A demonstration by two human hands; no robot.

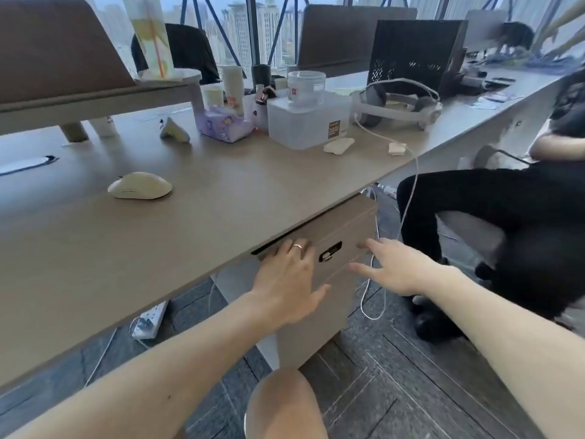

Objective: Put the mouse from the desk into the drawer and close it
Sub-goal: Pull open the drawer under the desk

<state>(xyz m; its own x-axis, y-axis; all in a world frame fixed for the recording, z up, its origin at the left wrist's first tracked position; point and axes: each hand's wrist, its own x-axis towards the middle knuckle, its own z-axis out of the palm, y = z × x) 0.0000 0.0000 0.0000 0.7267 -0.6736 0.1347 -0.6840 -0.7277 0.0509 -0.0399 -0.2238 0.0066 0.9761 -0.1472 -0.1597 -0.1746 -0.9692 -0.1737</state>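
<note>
Two hands reach the drawer (329, 245) under the surface (221, 191): my left hand (289, 280) lies open with fingers at its top edge, likely to pull it out, and my right hand (399, 267) hovers open beside it. The mouse (140, 185) sits untouched on the surface, well apart, since the drawer looks shut.

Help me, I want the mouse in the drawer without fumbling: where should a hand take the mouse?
Come from above and pinch the mouse across its two long sides. It lies flat on the desk, domed back up, with open space around it, so nothing blocks a top grasp.
</note>
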